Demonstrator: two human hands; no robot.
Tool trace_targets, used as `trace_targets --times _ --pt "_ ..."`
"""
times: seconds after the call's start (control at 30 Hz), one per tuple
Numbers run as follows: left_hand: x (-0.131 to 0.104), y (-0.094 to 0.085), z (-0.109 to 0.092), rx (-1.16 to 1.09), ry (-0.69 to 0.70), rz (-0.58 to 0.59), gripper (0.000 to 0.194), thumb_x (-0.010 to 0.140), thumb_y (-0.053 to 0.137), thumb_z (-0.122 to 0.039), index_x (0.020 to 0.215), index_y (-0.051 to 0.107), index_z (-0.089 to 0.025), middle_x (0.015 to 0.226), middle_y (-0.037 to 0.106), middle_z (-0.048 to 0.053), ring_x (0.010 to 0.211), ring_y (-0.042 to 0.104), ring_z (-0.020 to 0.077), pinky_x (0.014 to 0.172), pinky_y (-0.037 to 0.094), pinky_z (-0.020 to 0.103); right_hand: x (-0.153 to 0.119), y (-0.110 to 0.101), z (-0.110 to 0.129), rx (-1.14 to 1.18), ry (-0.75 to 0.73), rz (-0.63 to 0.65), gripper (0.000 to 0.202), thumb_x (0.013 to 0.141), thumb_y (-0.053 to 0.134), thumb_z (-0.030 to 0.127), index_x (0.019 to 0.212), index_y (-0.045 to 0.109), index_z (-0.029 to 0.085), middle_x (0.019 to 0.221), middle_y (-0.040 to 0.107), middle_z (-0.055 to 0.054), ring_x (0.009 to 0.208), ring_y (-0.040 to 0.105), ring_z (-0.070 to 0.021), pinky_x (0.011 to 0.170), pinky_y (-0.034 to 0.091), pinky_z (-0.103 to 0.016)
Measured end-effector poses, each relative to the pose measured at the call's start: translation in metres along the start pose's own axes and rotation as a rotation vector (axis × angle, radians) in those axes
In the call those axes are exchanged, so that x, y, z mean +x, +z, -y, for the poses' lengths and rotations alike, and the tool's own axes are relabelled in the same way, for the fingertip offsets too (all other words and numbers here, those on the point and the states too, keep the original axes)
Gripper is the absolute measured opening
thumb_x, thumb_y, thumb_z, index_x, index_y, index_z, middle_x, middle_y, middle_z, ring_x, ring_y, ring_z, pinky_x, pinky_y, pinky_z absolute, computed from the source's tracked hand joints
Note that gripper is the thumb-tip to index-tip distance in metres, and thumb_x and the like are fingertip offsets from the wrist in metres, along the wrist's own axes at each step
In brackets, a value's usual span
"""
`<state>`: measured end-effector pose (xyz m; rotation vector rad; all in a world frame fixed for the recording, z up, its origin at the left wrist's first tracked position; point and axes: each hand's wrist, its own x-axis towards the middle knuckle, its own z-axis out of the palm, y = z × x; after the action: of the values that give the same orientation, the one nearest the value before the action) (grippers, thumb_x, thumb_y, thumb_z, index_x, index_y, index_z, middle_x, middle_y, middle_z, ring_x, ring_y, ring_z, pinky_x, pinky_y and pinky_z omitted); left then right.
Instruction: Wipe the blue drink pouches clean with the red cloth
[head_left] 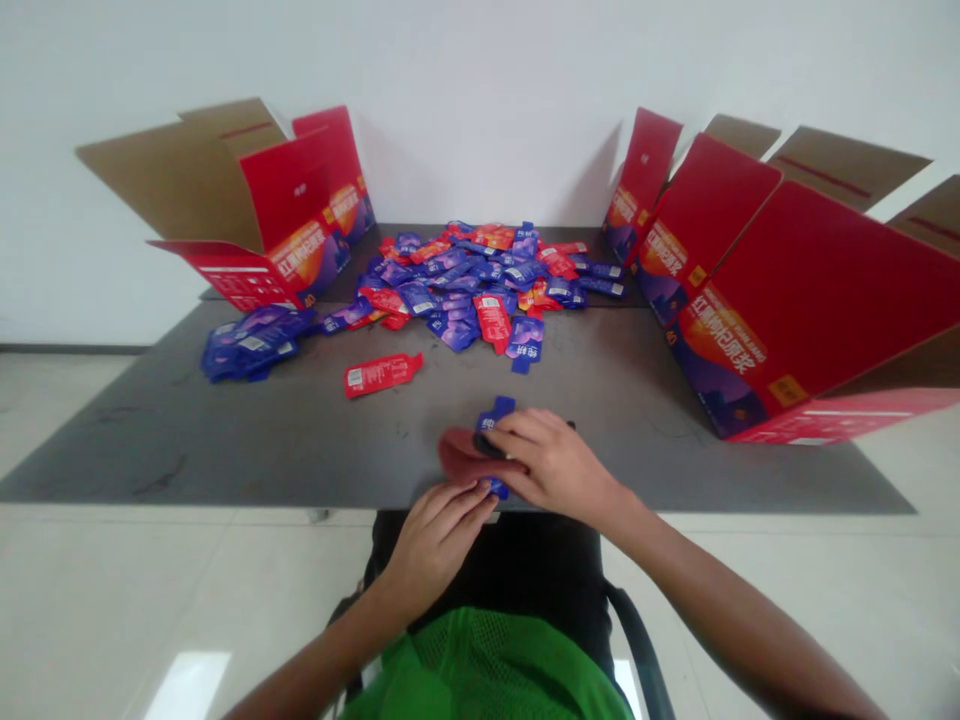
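A blue sachet [495,410] lies on the table at its front edge, mostly covered. My right hand [555,465] is closed on a folded, dull-red, cloth-like pad [461,458] with a dark part at the fingertips, held over the sachet. The pad's exact kind is unclear. My left hand [439,530] lies at the near end of the sachet, fingers stretched out and fingertips resting on it. A single red sachet [383,375] lies flat beyond my left hand, printed side up.
A loose pile of blue and red sachets [465,275] spreads along the back of the grey table [600,420]. Several blue sachets [255,342] are stacked at the left. Open red cartons stand left [289,205] and right [810,290].
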<state>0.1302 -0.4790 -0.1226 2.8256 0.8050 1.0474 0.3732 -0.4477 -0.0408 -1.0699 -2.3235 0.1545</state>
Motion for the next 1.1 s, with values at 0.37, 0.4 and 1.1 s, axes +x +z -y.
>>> trace_targets --times 0.37,0.4,1.1 --pt "0.008 -0.005 -0.004 -0.052 -0.077 -0.022 0.027 0.105 0.054 -0.019 0.125 0.07 -0.022 0.127 0.074 0.002 0.121 0.065 0.0195 0.101 0.048 0.037 0.023 -0.008 -0.027 -0.174 0.089 -0.03 0.034 0.102 0.057 0.033 0.13 0.066 0.017 0.108 0.066 -0.011 0.096 0.057 -0.0251 0.084 0.05 -0.039" --pt "0.009 -0.005 -0.005 -0.057 -0.084 -0.037 0.026 0.105 0.053 -0.019 0.124 0.071 -0.022 0.126 0.075 0.002 0.119 0.066 0.0194 0.101 0.048 0.037 0.019 -0.007 -0.015 -0.138 0.071 -0.023 0.034 0.102 0.056 0.034 0.13 0.065 0.017 0.108 0.065 -0.011 0.095 0.058 -0.0245 0.084 0.05 -0.038" --pt "0.015 -0.003 -0.009 -0.079 -0.154 -0.092 0.02 0.101 0.061 -0.019 0.117 0.073 -0.023 0.118 0.078 0.001 0.11 0.071 0.0206 0.093 0.054 0.038 0.021 0.007 -0.03 -0.167 0.135 0.074 0.034 0.099 0.062 0.035 0.129 0.068 0.02 0.1 0.065 -0.009 0.094 0.059 -0.0222 0.082 0.051 -0.034"
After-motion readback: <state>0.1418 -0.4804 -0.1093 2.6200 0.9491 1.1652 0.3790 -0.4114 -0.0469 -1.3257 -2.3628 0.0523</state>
